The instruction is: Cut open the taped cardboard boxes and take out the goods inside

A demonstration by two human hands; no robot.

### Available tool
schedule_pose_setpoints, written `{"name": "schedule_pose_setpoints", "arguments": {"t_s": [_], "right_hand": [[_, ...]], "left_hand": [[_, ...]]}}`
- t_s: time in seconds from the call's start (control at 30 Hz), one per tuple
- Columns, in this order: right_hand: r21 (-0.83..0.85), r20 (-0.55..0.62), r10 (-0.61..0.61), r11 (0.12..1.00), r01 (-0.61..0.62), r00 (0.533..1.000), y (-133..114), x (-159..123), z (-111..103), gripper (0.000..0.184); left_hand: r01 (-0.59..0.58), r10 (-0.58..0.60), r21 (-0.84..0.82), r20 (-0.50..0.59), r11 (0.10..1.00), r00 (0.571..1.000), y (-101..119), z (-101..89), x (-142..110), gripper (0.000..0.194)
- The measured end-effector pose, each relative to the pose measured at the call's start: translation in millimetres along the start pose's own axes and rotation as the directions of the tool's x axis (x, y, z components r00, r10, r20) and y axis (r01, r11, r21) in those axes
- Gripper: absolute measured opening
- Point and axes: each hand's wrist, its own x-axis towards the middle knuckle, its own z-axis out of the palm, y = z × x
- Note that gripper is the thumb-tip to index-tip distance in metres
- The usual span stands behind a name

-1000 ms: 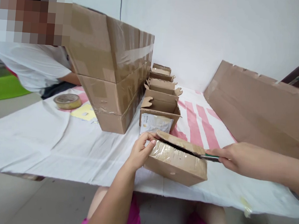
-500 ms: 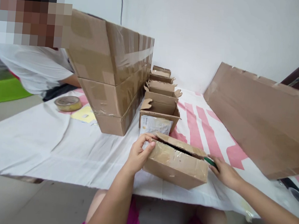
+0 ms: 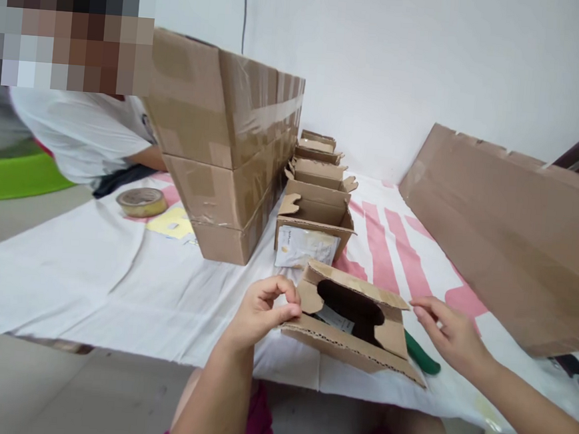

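Note:
A small cardboard box [image 3: 348,359] lies near the table's front edge with its top flaps parted. Through the gap, a printed paper or packet [image 3: 334,319] shows in its dark inside. My left hand [image 3: 264,312] pinches the left end of the near flap between thumb and fingers. At the right end of the far flap, my right hand [image 3: 453,333] has its thumb and forefinger closed on the corner. A smooth green object like a tool handle [image 3: 425,356] rests on the cloth against the box's right end; its other end is hidden.
Taped cartons [image 3: 196,129] stand stacked on the left. Open small boxes [image 3: 315,209] run in a row behind mine, with a printed packet [image 3: 304,248] at the front one. A tape roll [image 3: 141,202] lies left. Large cardboard [image 3: 509,234] stands right. Another person [image 3: 85,134] sits beyond the stack.
The box top has gone from nearly closed to open, its near flap folded towards me. My right hand has let go of the green object and taken the far flap's corner.

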Motion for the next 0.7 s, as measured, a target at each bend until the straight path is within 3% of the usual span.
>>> {"name": "schedule_pose_setpoints", "arguments": {"t_s": [0.1, 0.17, 0.27, 0.33, 0.43, 0.57, 0.7], "right_hand": [[0.06, -0.102, -0.291, 0.953, 0.298, 0.951, -32.7, -4.1, -11.9, 0.018], [0.084, -0.035, -0.452, 0.887, 0.454, 0.891, -51.2, -2.4, -11.7, 0.021], [0.097, 0.142, -0.552, 0.834, 0.543, 0.822, -67.4, 10.6, -3.7, 0.025], [0.092, 0.243, -0.568, 0.821, 0.564, 0.787, -70.6, 22.0, 2.5, 0.027], [0.02, 0.356, -0.532, 0.826, 0.563, 0.768, -71.5, 34.4, 6.9, 0.03], [-0.196, 0.409, -0.438, 0.815, 0.546, 0.801, -73.7, 39.4, -1.0, 0.031], [-0.404, 0.368, -0.344, 0.777, 0.482, 0.864, -62.1, 41.4, -15.4, 0.039]], "left_hand": [[-0.118, 0.115, 0.098, 0.029, 0.988, 0.993, 5.2, -2.4, 1.5, 0.026], [-0.165, 0.151, 0.212, 0.082, 0.963, 0.985, 7.3, -6.2, 3.0, 0.039], [-0.087, 0.006, 0.385, 0.207, 0.919, 0.978, 2.0, -12.2, 5.8, 0.083], [-0.02, -0.108, 0.428, 0.273, 0.904, 0.956, -8.2, -14.9, 8.2, 0.111], [0.033, -0.165, 0.374, 0.325, 0.927, 0.931, -26.0, -16.7, 12.1, 0.135], [0.053, -0.171, 0.311, 0.365, 0.949, 0.915, -35.4, -15.8, 14.5, 0.139], [0.011, -0.146, 0.377, 0.331, 0.926, 0.932, -29.1, -11.7, 14.0, 0.134]]}}
